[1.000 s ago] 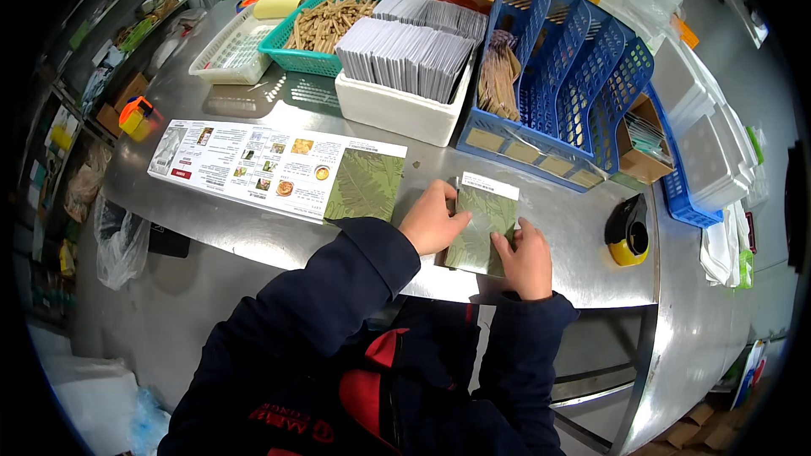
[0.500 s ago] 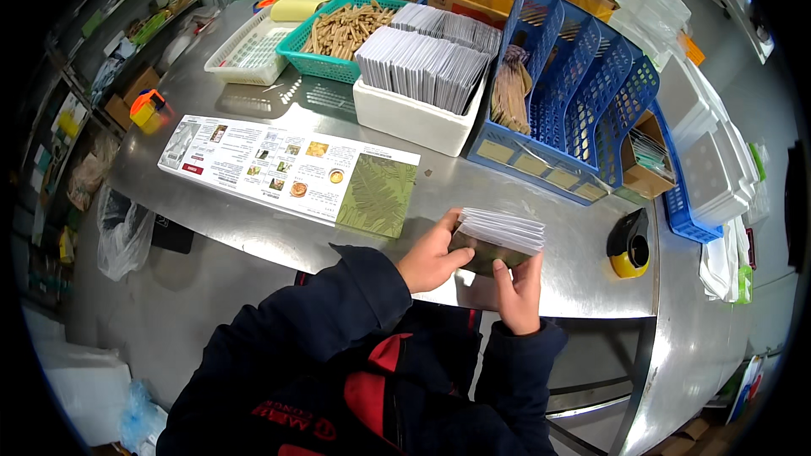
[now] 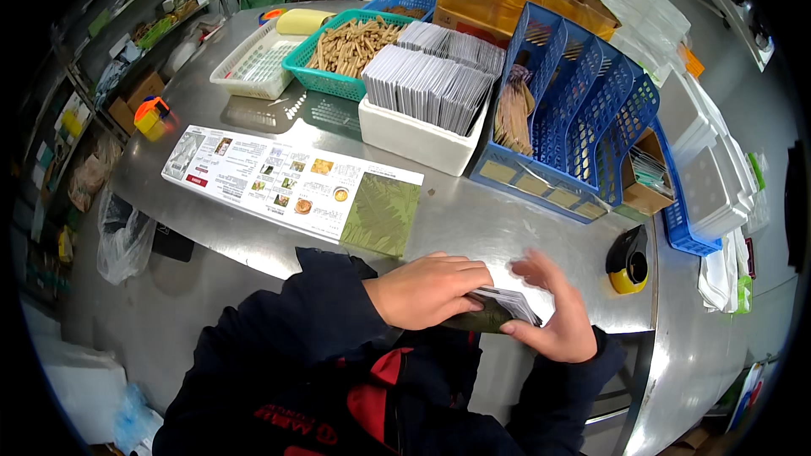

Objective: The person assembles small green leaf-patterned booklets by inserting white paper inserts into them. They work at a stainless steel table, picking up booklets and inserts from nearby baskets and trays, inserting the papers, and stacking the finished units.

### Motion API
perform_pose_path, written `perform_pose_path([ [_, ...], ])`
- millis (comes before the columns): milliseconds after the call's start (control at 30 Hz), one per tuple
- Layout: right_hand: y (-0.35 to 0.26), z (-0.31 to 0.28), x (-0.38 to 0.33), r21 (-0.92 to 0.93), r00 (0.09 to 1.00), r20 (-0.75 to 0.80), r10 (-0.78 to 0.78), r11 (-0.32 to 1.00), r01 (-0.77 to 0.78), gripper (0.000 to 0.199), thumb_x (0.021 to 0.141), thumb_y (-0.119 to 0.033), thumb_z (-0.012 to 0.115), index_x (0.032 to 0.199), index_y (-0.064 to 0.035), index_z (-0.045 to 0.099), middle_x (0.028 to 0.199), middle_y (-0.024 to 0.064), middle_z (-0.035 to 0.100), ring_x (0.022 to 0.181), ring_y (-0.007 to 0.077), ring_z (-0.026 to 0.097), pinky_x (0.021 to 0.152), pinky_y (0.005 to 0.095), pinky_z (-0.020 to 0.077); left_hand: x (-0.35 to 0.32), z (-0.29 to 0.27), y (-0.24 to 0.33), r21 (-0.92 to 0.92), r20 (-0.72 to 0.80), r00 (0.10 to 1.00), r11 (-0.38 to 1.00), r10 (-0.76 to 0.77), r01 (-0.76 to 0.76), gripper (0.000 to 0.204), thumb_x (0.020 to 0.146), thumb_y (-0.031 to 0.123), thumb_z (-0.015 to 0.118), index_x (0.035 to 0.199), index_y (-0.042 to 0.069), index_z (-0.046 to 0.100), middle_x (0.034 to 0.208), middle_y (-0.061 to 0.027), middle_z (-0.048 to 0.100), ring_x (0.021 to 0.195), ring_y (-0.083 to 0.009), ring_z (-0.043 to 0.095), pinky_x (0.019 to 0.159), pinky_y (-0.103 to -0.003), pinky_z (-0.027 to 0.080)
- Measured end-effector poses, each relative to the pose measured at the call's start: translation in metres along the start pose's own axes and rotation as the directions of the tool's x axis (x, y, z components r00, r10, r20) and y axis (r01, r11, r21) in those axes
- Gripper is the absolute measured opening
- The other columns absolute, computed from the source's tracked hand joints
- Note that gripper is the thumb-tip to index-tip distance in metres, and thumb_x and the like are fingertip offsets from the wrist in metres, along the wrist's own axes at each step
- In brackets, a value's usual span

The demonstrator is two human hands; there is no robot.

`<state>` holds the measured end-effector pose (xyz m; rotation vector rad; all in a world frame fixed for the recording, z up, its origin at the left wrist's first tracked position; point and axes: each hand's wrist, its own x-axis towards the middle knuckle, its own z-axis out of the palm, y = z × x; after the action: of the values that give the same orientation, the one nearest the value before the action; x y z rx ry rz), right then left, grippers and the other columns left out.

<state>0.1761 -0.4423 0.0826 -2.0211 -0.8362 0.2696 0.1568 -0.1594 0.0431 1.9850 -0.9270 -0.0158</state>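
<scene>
A small stack of folded leaflets (image 3: 484, 316) with a dark green cover and white inner edges is tilted above the table's front edge. My left hand (image 3: 429, 289) is closed over its left side, fingers across the top. At the stack's other end is my right hand (image 3: 561, 314), its thumb against the cover and its fingers raised apart, slightly blurred. Left of my hands, a flat pile of long printed sheets (image 3: 312, 190) with a green leaf-patterned end lies on the steel table (image 3: 473, 219). Beyond, many folded leaflets (image 3: 427, 84) stand upright in a white foam box (image 3: 414, 137).
Behind are a green basket of tan sticks (image 3: 351, 46), a white basket (image 3: 253, 67) and a blue divided rack (image 3: 583, 110). A black-and-yellow tape dispenser (image 3: 628, 263) stands at the right. An orange tape measure (image 3: 151, 116) sits at the table's left edge.
The leaflet stack has come lower and tilted over. My left hand has moved across its top, and my right hand's fingers have lifted away from it. The view has shifted slightly.
</scene>
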Motion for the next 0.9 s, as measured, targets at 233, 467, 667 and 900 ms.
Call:
perform_pose_path([
  [233, 0.020, -0.029, 0.015, -0.093, 0.997, -0.076, 0.020, 0.995, -0.027, 0.030, 0.102, -0.018, 0.077, 0.123, 0.0021, 0.070, 0.080, 0.0160, 0.072, 0.067, 0.0302, 0.069, 0.067, 0.0389, 0.0527, 0.063, -0.066, -0.030, 0.290, -0.163, 0.977, 0.953, 0.139, -0.087, 0.043, 0.102, 0.028, 0.076, 0.135, 0.004, 0.065, 0.135, -0.0165, 0.069, 0.128, -0.0420, 0.064, 0.109, -0.049, 0.052],
  [467, 0.033, -0.068, 0.060, 0.234, 0.895, -0.398, 0.200, 0.966, -0.112, 0.031, 0.105, -0.012, 0.072, 0.131, 0.0049, 0.066, 0.109, 0.0016, 0.070, 0.097, 0.0091, 0.061, 0.087, 0.0281, 0.0488, 0.143, -0.152, -0.130, 0.789, 0.006, 0.950, 0.582, 0.312, -0.196, 0.032, 0.099, 0.025, 0.077, 0.124, 0.006, 0.073, 0.145, -0.0112, 0.066, 0.149, -0.0316, 0.053, 0.123, -0.049, 0.041],
  [667, 0.037, -0.095, 0.129, 0.254, 0.837, -0.522, 0.163, 0.967, -0.029, 0.029, 0.104, -0.009, 0.063, 0.129, 0.0035, 0.067, 0.112, 0.0054, 0.072, 0.101, 0.0132, 0.064, 0.091, 0.0299, 0.0504, 0.127, -0.171, -0.160, 0.762, 0.057, 0.962, 0.611, 0.267, -0.215, 0.021, 0.094, 0.014, 0.076, 0.111, 0.003, 0.071, 0.133, -0.0114, 0.067, 0.138, -0.0319, 0.059, 0.116, -0.043, 0.048],
  [900, 0.036, -0.080, 0.252, -0.012, 0.880, -0.466, 0.096, 0.993, -0.115, 0.031, 0.101, -0.007, 0.060, 0.129, 0.0063, 0.065, 0.116, 0.0118, 0.075, 0.103, 0.0191, 0.069, 0.093, 0.0335, 0.0540, 0.108, -0.183, -0.176, 0.714, -0.043, 0.953, 0.676, 0.301, -0.181, 0.023, 0.091, 0.016, 0.079, 0.109, 0.004, 0.071, 0.121, -0.0102, 0.068, 0.122, -0.0319, 0.065, 0.107, -0.045, 0.054],
])
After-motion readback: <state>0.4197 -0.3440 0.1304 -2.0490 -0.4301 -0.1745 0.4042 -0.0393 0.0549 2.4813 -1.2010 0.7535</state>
